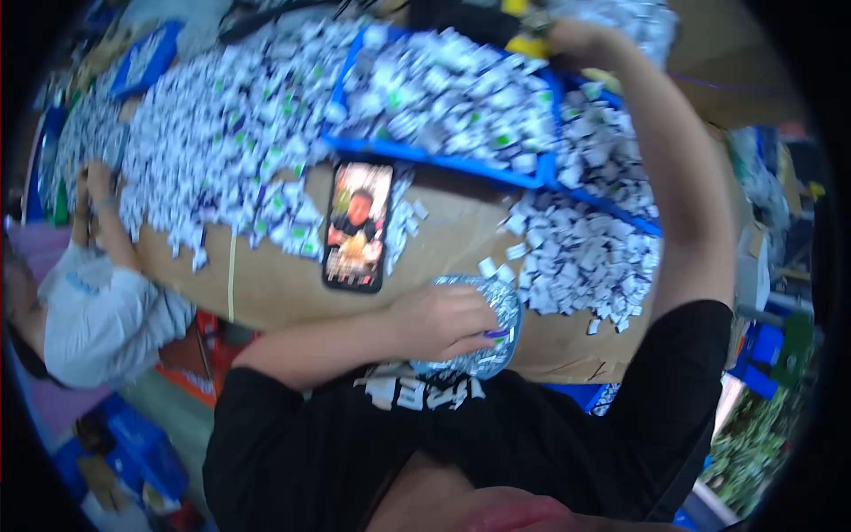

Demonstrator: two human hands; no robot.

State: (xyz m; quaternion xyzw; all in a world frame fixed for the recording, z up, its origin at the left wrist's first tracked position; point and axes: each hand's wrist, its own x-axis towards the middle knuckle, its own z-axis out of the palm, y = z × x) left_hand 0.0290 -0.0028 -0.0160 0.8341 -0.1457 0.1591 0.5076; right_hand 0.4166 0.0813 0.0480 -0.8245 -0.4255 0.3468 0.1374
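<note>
Foil-wrapped and round, a silvery bundle (483,332) is sitting at the near edge of the table (275,284), pressed close to the person's black shirt, and the left hand (443,319) is curling over its top with the fingers bent around it, holding it in place. The right hand (567,40) is reaching far across to the back, near a yellow object (523,40); from where I stand I cannot tell whether it is gripping anything. A blue tray (443,164) is lying at the far side, heaped full of small white packets with green marks, and more of the same packets (581,257) are spilling in a loose pile over the brown cardboard surface just beside the bundle. A larger drift of packets (230,133) is covering the left half of the table. A phone (357,226) with a lit screen is lying flat between the two piles. On the left, another person in a pale shirt (97,319) is working with a hand (93,182) in the heap.
</note>
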